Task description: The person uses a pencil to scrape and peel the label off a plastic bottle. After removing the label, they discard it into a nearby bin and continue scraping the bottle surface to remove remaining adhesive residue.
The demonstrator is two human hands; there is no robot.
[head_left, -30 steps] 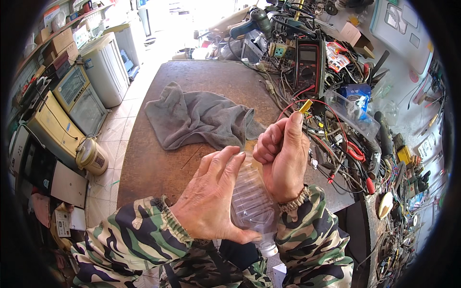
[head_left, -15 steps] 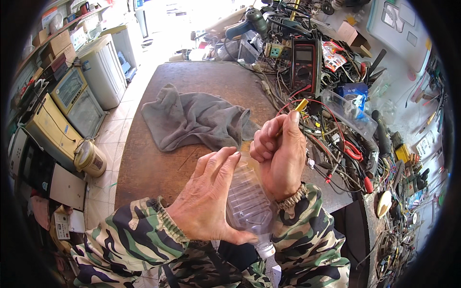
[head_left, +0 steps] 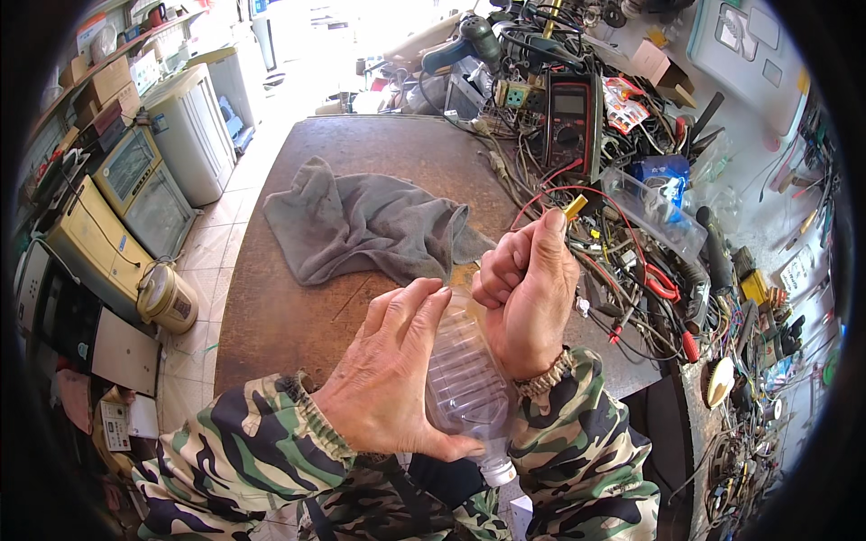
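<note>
My left hand (head_left: 383, 374) is closed around a clear ribbed plastic bottle (head_left: 467, 383), thumb on the near side and fingers over the far end. The bottle lies tilted, its white cap (head_left: 498, 472) pointing toward me. Just right of the bottle's far end, my right hand (head_left: 532, 302) is curled in a fist around a thin tool with a yellow end (head_left: 575, 207). That end sticks out past the thumb; the rest is hidden in the fist, so its kind does not show. A crumpled grey cloth (head_left: 370, 225) lies on the table beyond both hands.
The brown wooden table (head_left: 271, 334) has a heap of cables and tools along its right side. A multimeter (head_left: 572, 126), red-handled pliers (head_left: 663, 284) and a heat gun-like tool (head_left: 469, 43) are among them. Appliances and a lidded bucket (head_left: 169, 298) line the left.
My right hand has shifted slightly to the right, and the yellow end with it. The left hand and the bottle stay nearly where they were.
</note>
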